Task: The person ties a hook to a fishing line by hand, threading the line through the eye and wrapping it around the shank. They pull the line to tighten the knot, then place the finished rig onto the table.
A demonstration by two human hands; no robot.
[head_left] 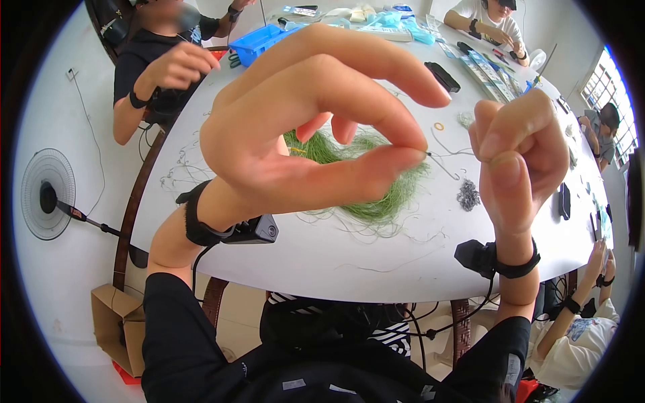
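Observation:
My left hand [316,127] is raised over the table, thumb and index finger pinched on the end of a small metal fish hook [443,166]. The hook's bend points down to the right. A thin pale line [460,152] stretches from near the hook towards my right hand [521,158], whose fingers are curled with the thumb pressed on the index finger. Below and behind my left hand lies a loose bundle of green line [386,205], partly hidden by it. A small pile of dark grey hooks [468,195] sits on the table between the hands.
On the white table [322,269] are a small yellow ring [439,126], a black box [442,77], a blue basket [259,43] and long packets [487,74]. Several people sit around it. A fan [48,195] stands at left, near a cardboard box [117,329].

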